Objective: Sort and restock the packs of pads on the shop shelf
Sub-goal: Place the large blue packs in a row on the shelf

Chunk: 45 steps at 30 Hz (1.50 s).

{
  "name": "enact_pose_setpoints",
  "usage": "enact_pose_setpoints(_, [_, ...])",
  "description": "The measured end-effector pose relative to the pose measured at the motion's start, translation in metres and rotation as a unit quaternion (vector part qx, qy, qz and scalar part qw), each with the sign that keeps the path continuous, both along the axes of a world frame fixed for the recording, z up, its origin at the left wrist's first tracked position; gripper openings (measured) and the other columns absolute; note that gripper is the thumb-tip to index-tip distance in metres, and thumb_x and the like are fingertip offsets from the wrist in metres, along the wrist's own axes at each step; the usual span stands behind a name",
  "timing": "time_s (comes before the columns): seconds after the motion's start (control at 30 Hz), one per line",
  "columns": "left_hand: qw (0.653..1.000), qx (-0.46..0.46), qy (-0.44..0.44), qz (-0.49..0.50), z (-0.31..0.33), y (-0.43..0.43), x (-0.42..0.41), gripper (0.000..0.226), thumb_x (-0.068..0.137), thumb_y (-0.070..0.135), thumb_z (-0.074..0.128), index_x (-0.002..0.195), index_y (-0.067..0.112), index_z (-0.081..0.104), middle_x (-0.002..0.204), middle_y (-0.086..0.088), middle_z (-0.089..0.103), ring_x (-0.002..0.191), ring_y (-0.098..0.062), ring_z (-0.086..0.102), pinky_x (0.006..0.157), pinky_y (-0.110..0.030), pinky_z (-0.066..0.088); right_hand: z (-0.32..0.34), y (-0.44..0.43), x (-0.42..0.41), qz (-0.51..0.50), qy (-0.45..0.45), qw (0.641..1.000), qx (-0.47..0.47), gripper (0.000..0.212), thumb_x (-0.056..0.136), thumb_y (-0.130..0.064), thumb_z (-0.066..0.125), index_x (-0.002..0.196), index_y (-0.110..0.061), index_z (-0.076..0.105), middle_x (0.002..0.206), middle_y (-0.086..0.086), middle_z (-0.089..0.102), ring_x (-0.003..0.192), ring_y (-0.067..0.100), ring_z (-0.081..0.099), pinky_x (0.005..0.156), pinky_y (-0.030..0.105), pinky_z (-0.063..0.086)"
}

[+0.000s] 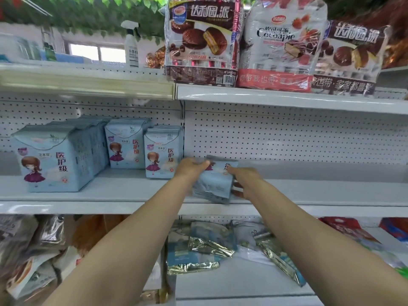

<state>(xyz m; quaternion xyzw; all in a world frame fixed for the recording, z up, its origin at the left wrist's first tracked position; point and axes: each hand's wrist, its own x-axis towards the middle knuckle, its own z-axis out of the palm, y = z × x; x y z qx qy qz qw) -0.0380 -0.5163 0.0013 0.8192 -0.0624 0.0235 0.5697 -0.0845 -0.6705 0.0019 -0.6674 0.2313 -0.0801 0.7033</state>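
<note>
Hands (191,167) (245,180) around pack (215,183) beside 医护级 packs (163,153).

The left hand (191,167) and right hand (245,180) are bare, likewise both forearms (136,235).

Upright pale-blue pad packs (123,146) block the left half of the white metal shelf (320,191); its right half seems open.

Three blue packs of pads (55,160) on the middle shelf (110,188) each carry red vertical characters "医护级". The middle pack (125,146) also shows "36". Above, the chocolate pie bag (201,40) reads "达利园·派". The white bag (280,43) reads "Cocoapie", and its red band (271,80) "你带我也带". The held pack (217,180) is too blurred to read.
</note>
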Motion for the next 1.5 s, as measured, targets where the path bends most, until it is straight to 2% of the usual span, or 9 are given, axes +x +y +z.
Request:
enact_pose_setpoints(0.1, [1.0, -0.023, 0.0, 0.002, 0.002, 0.007, -0.009, 0.027, 0.093, 0.033, 0.07, 0.077, 0.019, 0.053, 0.08, 0.003, 0.049, 0.07, -0.01, 0.045, 0.066, -0.027, 0.036, -0.001, 0.005, -0.008, 0.011, -0.029, 1.0, 0.001, 0.016, 0.097, -0.011, 0.065, 0.113, -0.01, 0.067, 0.1, 0.01, 0.071, 0.079, 0.024, 0.067, 0.056, 0.03, 0.052])
enact_pose_setpoints(0.27, [0.998, -0.059, -0.036, 0.0, 0.005, 0.029, -0.024, 0.033, 0.082, 0.02, 0.082, 0.072, 0.016, 0.051, 0.082, -0.005, 0.053, 0.071, -0.014, 0.05, 0.07, -0.031, 0.042, -0.001, 0.018, -0.018, 0.015, -0.137, 0.99, -0.032, 0.036, 0.093, 0.001, 0.064, 0.124, -0.016, 0.064, 0.113, 0.006, 0.072, 0.092, 0.023, 0.07, 0.07, 0.034, 0.059])
enact_pose_setpoints(0.37, [0.992, -0.112, -0.049, 0.015, 0.007, 0.048, -0.034, 0.031, 0.08, 0.003, 0.08, 0.078, 0.016, 0.052, 0.085, -0.002, 0.058, 0.074, -0.01, 0.057, 0.072, -0.029, 0.052, 0.001, 0.039, -0.024, 0.023, -0.199, 0.978, -0.06, 0.046, 0.089, 0.006, 0.065, 0.131, -0.012, 0.057, 0.113, 0.0, 0.07, 0.101, 0.022, 0.07, 0.088, 0.039, 0.059])
enact_pose_setpoints(0.5, [0.98, -0.196, -0.041, 0.011, 0.007, 0.081, -0.039, 0.037, 0.08, -0.018, 0.07, 0.103, 0.009, 0.058, 0.1, -0.009, 0.069, 0.083, -0.02, 0.07, 0.061, -0.032, 0.062, 0.0, 0.074, -0.021, 0.062, -0.247, 0.963, -0.09, 0.052, 0.088, 0.01, 0.061, 0.132, -0.017, 0.056, 0.122, -0.002, 0.071, 0.108, 0.016, 0.068, 0.087, 0.034, 0.059])
enact_pose_setpoints(0.67, [0.982, -0.169, -0.057, 0.062, -0.002, 0.127, -0.029, 0.05, 0.075, -0.011, 0.079, 0.116, 0.012, 0.06, 0.11, -0.002, 0.067, 0.104, -0.025, 0.067, 0.092, -0.049, 0.057, -0.01, 0.115, -0.006, 0.089, -0.265, 0.956, -0.089, 0.051, 0.085, 0.012, 0.064, 0.125, -0.019, 0.061, 0.117, -0.001, 0.073, 0.106, 0.014, 0.07, 0.089, 0.036, 0.06])
enact_pose_setpoints(1.07, [0.989, -0.131, -0.053, 0.052, -0.02, 0.168, 0.0, 0.049, 0.079, -0.002, 0.08, 0.118, 0.02, 0.058, 0.106, 0.003, 0.067, 0.094, -0.013, 0.065, 0.082, -0.035, 0.059, -0.028, 0.146, 0.019, 0.096, -0.21, 0.97, -0.071, 0.049, 0.091, 0.003, 0.066, 0.135, -0.017, 0.056, 0.128, 0.003, 0.068, 0.113, 0.018, 0.065, 0.092, 0.038, 0.059])
enact_pose_setpoints(1.17, [0.986, -0.167, -0.02, 0.007, -0.02, 0.167, 0.005, 0.038, 0.085, -0.001, 0.074, 0.114, 0.018, 0.059, 0.104, 0.002, 0.067, 0.09, -0.011, 0.065, 0.069, -0.024, 0.053, -0.029, 0.144, 0.023, 0.118, -0.171, 0.976, -0.069, 0.038, 0.096, -0.006, 0.063, 0.132, -0.015, 0.055, 0.124, 0.001, 0.067, 0.095, 0.01, 0.066, 0.068, 0.021, 0.053])
enact_pose_setpoints(1.33, [0.971, -0.221, 0.044, -0.084, -0.026, 0.171, 0.015, 0.037, 0.092, 0.006, 0.068, 0.125, 0.022, 0.062, 0.118, -0.002, 0.072, 0.108, -0.02, 0.069, 0.087, -0.036, 0.055, -0.034, 0.146, 0.029, 0.17, -0.153, 0.973, 0.005, 0.029, 0.106, -0.035, 0.047, 0.129, -0.019, 0.056, 0.103, -0.006, 0.071, 0.081, 0.003, 0.068, 0.055, 0.013, 0.05])
enact_pose_setpoints(1.5, [0.947, -0.274, 0.075, -0.15, -0.037, 0.175, 0.022, 0.035, 0.094, 0.008, 0.065, 0.127, 0.018, 0.061, 0.119, -0.006, 0.073, 0.111, -0.021, 0.068, 0.092, -0.037, 0.054, -0.043, 0.152, 0.042, 0.194, -0.157, 0.968, -0.001, 0.051, 0.098, -0.059, 0.051, 0.137, -0.026, 0.056, 0.12, 0.0, 0.073, 0.109, 0.019, 0.07, 0.095, 0.037, 0.054])
